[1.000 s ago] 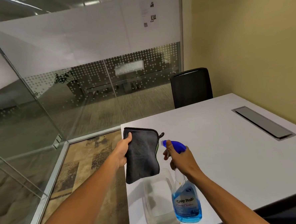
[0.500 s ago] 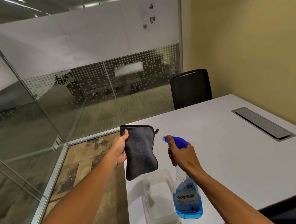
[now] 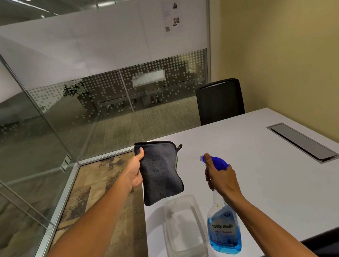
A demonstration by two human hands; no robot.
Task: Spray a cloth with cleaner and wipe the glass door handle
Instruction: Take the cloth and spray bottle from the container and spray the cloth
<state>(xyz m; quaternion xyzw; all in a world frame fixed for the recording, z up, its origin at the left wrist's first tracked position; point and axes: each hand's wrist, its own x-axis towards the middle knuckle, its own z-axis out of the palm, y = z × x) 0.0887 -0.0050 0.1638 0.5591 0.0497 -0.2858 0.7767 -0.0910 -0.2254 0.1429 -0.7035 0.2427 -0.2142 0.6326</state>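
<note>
My left hand point(image 3: 134, 173) pinches a dark grey folded cloth point(image 3: 161, 171) by its upper left corner, so it hangs over the table's left edge. My right hand point(image 3: 220, 176) grips the neck of a clear spray bottle point(image 3: 223, 229) with a blue nozzle and blue cleaner, index finger on the trigger. The nozzle points left at the cloth, a hand's width away. The bottle is held in the air above the table. No door handle is in view.
A clear plastic tub point(image 3: 185, 228) sits on the white table point(image 3: 266, 172) under my hands. A metal cable flap point(image 3: 302, 142) is set in the table at right. A black chair point(image 3: 219, 101) stands behind it. Glass walls point(image 3: 36, 136) run along the left.
Both hands have risen slightly. The gap between the cloth and the nozzle has widened a little as the cloth moved left.
</note>
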